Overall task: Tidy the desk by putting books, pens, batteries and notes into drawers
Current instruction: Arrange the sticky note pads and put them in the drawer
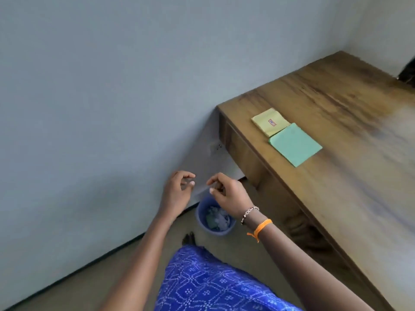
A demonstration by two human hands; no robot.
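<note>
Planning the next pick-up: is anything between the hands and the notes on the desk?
Nothing visible. Both hands, left and right, are over the bin; the yellow and green notes lie uncovered on the desk.

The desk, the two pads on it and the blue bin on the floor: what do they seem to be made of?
The desk looks like wood or wood-look laminate: brown grain streaks, slight sheen. The yellow pad and the green pad look like matte paper: flat, thin, sharp-cornered. The blue bin is probably plastic: smooth, even colour.
</note>
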